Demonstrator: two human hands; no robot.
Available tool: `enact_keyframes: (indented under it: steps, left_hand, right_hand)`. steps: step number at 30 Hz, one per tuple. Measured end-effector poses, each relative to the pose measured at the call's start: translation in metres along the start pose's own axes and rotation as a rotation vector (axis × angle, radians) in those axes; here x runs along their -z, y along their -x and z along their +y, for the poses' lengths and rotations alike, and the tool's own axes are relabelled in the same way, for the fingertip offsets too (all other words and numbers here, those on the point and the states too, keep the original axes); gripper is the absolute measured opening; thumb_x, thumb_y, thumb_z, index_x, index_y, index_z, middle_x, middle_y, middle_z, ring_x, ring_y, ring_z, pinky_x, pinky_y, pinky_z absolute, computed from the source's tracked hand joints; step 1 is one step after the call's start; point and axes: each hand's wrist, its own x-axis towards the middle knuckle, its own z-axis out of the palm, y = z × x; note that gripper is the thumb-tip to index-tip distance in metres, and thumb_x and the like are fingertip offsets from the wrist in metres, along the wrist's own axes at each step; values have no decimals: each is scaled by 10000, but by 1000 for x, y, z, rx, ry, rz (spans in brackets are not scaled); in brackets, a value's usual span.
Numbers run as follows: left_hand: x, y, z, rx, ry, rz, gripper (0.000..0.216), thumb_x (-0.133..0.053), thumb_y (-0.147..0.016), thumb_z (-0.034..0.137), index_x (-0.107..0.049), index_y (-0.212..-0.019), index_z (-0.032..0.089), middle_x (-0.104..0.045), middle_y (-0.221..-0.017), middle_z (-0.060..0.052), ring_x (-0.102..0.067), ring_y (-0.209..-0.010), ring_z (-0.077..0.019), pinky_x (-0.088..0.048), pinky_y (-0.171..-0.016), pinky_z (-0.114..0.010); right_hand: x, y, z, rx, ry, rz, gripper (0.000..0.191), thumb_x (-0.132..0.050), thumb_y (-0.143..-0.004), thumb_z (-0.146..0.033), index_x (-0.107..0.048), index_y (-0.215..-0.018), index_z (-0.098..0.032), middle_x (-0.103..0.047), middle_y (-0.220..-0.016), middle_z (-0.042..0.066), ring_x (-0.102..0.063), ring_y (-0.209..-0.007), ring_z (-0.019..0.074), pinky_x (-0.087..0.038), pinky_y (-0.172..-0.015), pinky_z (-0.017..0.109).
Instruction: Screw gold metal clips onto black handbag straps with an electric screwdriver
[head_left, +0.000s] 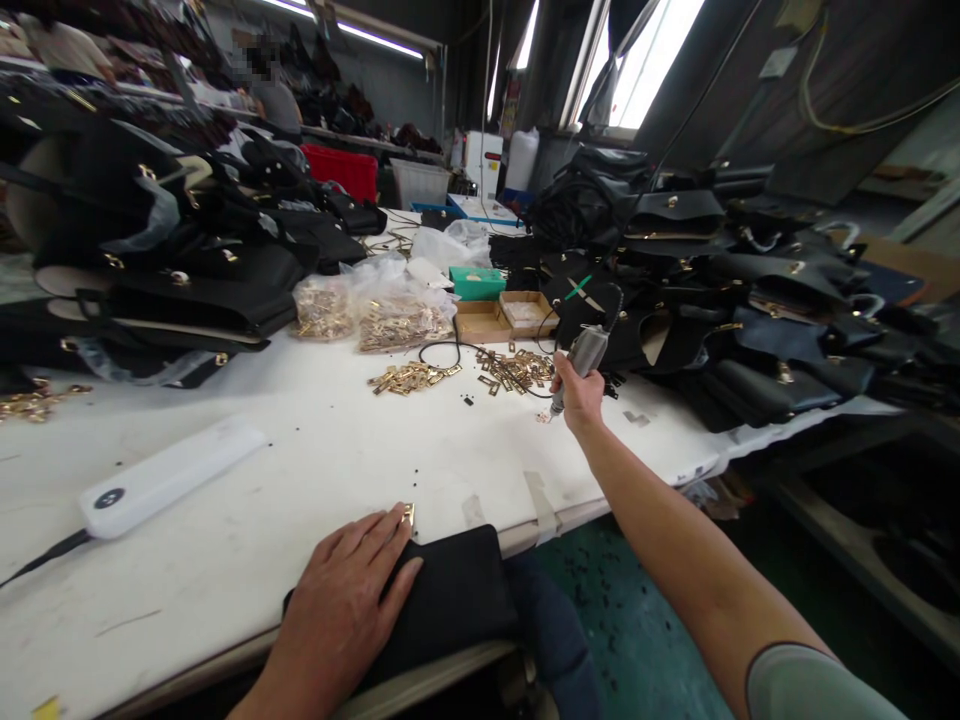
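My left hand (351, 575) lies flat on a black bag (459, 580) at the front edge of the table, its fingers stretched out and pressing down. A small gold metal fitting (408, 514) shows at the fingertips, partly covered by them. My right hand (582, 395) is wrapped round a grey electric screwdriver (589, 350), held upright and tilted. The tool's tip points down at a few tiny screws (543, 416) on the white tabletop; whether it touches one I cannot tell. Gold fittings (517, 370) lie in a loose pile just beyond the tool.
Stacks of black bags stand at left (165, 270) and right (780, 330). Plastic bags of gold parts (405, 315), a cardboard tray (480, 325) and a green box (477, 283) sit farther back. A white cordless-looking device (172, 475) with a cable lies left. Two people are in the background.
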Motion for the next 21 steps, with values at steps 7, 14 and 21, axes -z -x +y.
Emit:
enact_keyframes:
  steps: [7,14,21]
  left_hand:
    - [-2,3,0,30,29,-26,347,-520,-982,378,-692,-1221,193,-686,-1323,-64,-649,-1143,-278,-505,-921,-434]
    - [7,3,9,147,137,-141,336,-541,-993,370,-670,-1255,203,-659,-1361,-73,-620,-1196,-281,-484,-964,-465]
    - [11,4,10,223,237,-203,357,-537,-995,436,-643,-1270,235,-639,-1392,-39,-572,-1258,-261,-446,-1011,-474]
  right_hand:
    - [-12,25,-30,-26,-187,-61,455,-834,-693,-529,-532,-645,-191,-529,-488,-37,-472,-420,103,-375,-402,236]
    - [-51,134,-70,-333,-483,-396,411,-828,-744,-498,-549,-755,-196,-511,-570,-61,-490,-457,91,-440,-439,222]
    - [-80,207,-73,-490,-544,-553,393,-829,-758,-480,-574,-759,-181,-507,-567,-57,-478,-464,86,-434,-450,218]
